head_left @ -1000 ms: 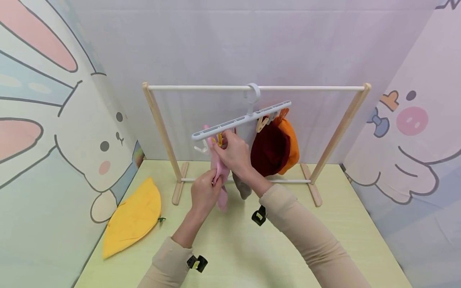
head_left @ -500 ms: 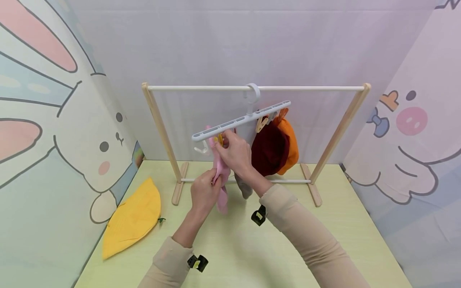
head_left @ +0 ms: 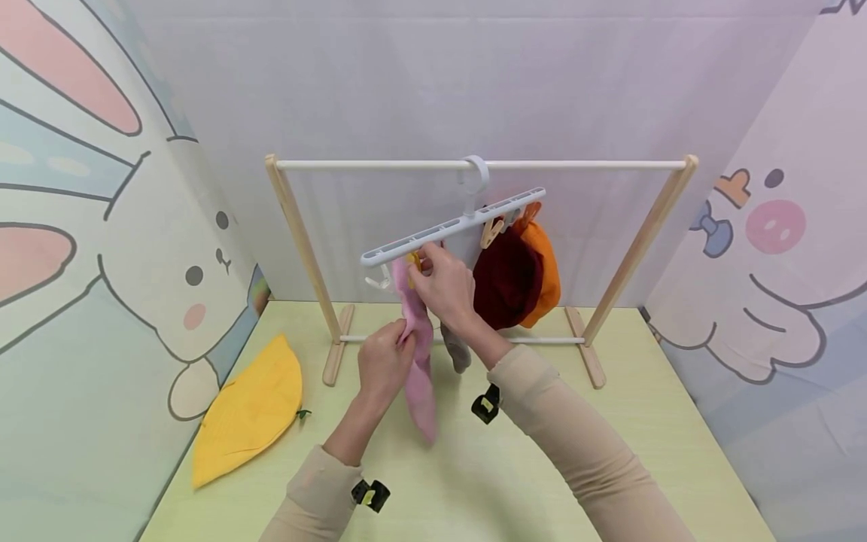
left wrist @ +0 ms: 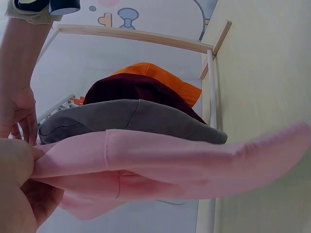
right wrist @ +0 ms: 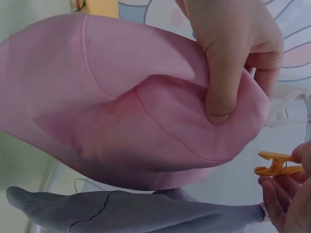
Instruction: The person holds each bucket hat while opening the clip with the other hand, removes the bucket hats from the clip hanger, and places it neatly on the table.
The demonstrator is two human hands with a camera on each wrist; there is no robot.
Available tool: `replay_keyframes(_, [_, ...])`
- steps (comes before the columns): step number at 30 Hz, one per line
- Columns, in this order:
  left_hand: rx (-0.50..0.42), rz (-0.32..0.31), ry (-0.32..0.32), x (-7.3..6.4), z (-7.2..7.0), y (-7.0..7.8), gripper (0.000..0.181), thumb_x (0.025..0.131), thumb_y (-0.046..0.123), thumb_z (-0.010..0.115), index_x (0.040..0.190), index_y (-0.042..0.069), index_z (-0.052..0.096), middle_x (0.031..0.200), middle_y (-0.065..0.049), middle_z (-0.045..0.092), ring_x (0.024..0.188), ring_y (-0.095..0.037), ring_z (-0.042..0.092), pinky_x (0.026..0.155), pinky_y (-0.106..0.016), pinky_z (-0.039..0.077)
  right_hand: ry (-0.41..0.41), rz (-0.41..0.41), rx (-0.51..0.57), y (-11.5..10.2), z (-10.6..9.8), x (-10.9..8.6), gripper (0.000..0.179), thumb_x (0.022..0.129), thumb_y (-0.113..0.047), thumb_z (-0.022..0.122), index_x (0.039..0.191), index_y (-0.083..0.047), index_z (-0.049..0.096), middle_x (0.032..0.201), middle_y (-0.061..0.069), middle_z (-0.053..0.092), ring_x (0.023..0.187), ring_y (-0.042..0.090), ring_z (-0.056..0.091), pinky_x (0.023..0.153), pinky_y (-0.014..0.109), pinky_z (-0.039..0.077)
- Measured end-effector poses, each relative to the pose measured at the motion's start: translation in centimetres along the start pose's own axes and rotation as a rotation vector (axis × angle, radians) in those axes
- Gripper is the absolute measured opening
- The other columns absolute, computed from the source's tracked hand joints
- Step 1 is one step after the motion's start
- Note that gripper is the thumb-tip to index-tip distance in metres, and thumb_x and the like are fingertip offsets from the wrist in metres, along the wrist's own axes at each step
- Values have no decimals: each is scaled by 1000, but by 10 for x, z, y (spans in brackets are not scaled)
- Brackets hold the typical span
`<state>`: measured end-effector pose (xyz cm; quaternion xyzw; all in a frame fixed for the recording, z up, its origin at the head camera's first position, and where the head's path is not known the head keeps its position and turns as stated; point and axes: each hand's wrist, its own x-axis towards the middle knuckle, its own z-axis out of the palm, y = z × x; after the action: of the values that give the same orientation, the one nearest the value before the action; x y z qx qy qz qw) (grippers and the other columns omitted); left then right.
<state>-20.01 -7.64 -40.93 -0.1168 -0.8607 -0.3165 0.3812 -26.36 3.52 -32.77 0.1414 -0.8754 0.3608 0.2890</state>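
My left hand [head_left: 386, 363] grips a pink bucket hat [head_left: 421, 376] by its edge, thumb on the cloth. In the right wrist view the pink hat spreads wide, its inside facing the camera. My right hand [head_left: 443, 290] pinches a yellow clothespin [right wrist: 278, 164] below the left part of a pale grey hanger [head_left: 433, 235]. The clothespin stands apart from the pink hat in the right wrist view. Right behind the pink hat is a grey hat [left wrist: 131, 116], mostly hidden by my right hand in the head view.
The hanger hooks over the white rail [head_left: 582, 165] of a wooden rack. A dark red hat [head_left: 506, 278] and an orange hat [head_left: 547, 271] hang on its right part. A white clip [head_left: 379, 280] hangs at its left end. A yellow hat [head_left: 250, 410] lies on the table at left.
The pink hat has swung open, and its lower end reaches further down toward the table. My right hand has shifted slightly right, away from the pink cloth; my left hand stays nearly in place.
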Motion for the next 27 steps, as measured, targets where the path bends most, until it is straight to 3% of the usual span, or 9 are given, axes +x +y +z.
replay_keyframes(10, [21, -51, -80, -3, -3, -9, 23, 74, 0, 65, 59, 10, 49, 53, 0, 47, 47, -12, 37, 43, -25, 30, -7, -8, 2, 2, 0, 0, 8, 82, -27, 60, 84, -20, 61, 79, -7, 69, 65, 7, 61, 56, 30, 47])
replay_keyframes(16, [43, -44, -92, -3, -8, -15, 27, 74, 2, 65, 58, 12, 46, 52, 0, 45, 46, -13, 37, 42, -25, 30, -16, -2, 12, 2, 1, 0, 10, 79, -29, 61, 85, -21, 60, 78, -7, 68, 63, 6, 59, 53, 28, 45])
replay_keyframes(27, [50, -16, -115, -2, -18, -25, 21, 74, 2, 68, 61, 9, 54, 52, -1, 49, 46, -11, 39, 42, -24, 31, -38, 0, 21, 3, 2, -1, 15, 78, -28, 63, 91, -21, 62, 81, -7, 70, 68, 3, 63, 59, 29, 48])
